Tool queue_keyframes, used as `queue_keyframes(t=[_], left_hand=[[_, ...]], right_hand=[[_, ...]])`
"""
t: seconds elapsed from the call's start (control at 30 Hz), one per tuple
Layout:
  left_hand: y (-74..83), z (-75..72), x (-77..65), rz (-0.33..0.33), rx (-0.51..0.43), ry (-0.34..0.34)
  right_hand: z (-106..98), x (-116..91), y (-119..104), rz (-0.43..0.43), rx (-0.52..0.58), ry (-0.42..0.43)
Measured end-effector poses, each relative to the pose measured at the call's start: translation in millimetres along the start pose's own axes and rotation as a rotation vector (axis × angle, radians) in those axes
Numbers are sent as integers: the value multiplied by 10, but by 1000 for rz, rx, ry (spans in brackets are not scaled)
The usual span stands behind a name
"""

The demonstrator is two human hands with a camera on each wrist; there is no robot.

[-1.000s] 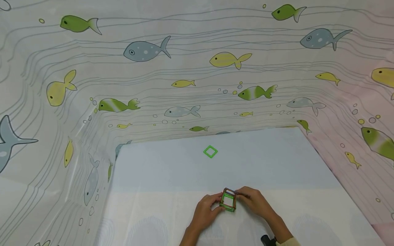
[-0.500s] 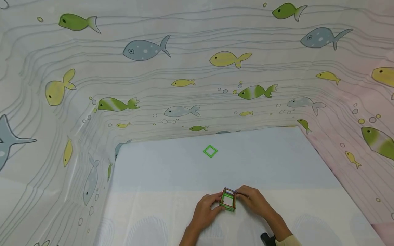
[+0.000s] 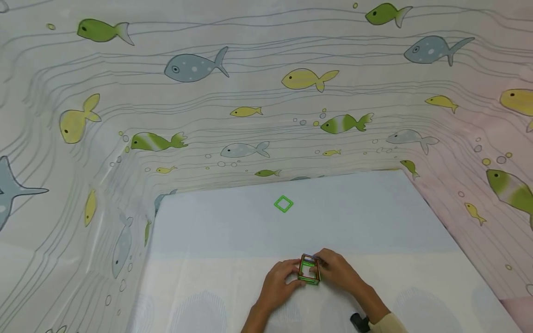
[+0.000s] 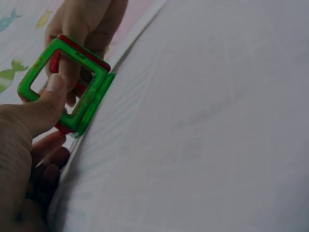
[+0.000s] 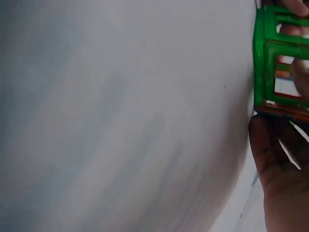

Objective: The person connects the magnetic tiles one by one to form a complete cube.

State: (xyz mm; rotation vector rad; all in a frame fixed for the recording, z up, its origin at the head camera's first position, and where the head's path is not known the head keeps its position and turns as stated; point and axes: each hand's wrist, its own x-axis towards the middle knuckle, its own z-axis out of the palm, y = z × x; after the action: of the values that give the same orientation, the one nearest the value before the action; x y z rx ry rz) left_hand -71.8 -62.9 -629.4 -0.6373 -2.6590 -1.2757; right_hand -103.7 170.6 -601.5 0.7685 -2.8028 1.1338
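Note:
A small open box of magnetic tiles [image 3: 309,281], made of green and red square frames, stands on the table between both hands. My left hand [image 3: 278,286] grips its left side; in the left wrist view the thumb [image 4: 54,92] lies over a green frame [image 4: 89,113]. My right hand [image 3: 339,273] holds the box at its right and far side, and a fingertip shows through the opening. From the right wrist, the green tiles [image 5: 259,58] appear at the right edge, fingers [image 5: 263,140] of the right hand against the red side. A bluish edge shows at the far side.
A loose green square magnetic tile [image 3: 279,208] lies farther back on the white table [image 3: 208,231]. A fish-patterned sheet [image 3: 258,134] rises behind the table and along both sides. A black device [image 3: 359,322] sits at the right wrist.
My right hand has shifted slightly left and closer around the box, a finger now showing inside the frame. My left hand keeps its grip; the box has barely moved.

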Motion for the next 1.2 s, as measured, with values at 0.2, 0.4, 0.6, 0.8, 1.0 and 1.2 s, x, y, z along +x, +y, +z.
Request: queue_keyframes(t=[0.2,0.4,0.6,0.8,1.0,1.2], left_hand=[[-15,-4,-4,6,-11,4],[-23,-1,-9,6,-14,7],[-5,-13,-13,19,-2,7],[29,-24,-7,-13,-8,-38],[31,-25,-12,14,84,-88],[11,6,-17,-29,122,-120]], right_hand=[[20,31,-50,8,-54,-1],[17,13,-53,-4,-24,-8],[17,13,-57,-4,-24,-7],[25,20,-51,-15,-24,0],[30,20,-23,-58,5,-4],[26,21,-11,-59,45,-2]])
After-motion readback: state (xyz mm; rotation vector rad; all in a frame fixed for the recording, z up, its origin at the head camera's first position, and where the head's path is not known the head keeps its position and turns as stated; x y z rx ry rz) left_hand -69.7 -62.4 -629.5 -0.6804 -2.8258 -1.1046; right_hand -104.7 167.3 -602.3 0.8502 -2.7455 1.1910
